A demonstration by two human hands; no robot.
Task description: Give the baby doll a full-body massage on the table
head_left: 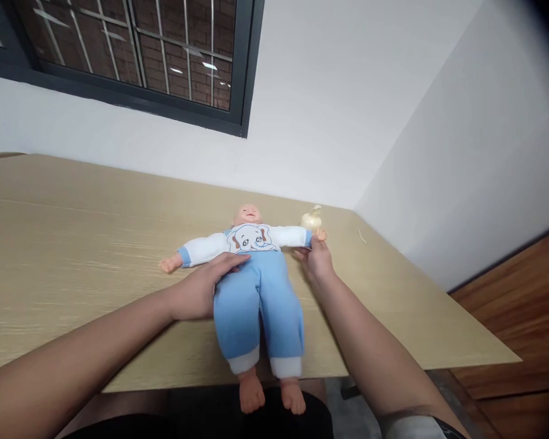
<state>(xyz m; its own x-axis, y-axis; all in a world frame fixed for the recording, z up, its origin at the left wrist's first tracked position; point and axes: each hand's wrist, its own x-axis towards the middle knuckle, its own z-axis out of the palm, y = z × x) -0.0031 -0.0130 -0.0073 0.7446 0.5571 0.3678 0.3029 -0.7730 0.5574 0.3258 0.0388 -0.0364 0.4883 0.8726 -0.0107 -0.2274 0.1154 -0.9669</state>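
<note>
A baby doll [260,292] in a white top and light blue trousers lies on its back on the table, its feet hanging over the near edge. An elephant face is printed on its chest. My left hand [205,281] grips the doll at the waist and hip, fingers across the trouser top. At the doll's cuff, on the right side of the picture, my right hand [319,259] is closed around the sleeve end, beside the small doll hand. The doll's other arm lies stretched out to the left.
A small cream-coloured rounded object [311,218] with a knotted-looking top stands behind the doll's right-side arm. The wooden table [82,244] meets a white wall with a barred window [165,55]. Brown wooden panelling [521,311] is at the right.
</note>
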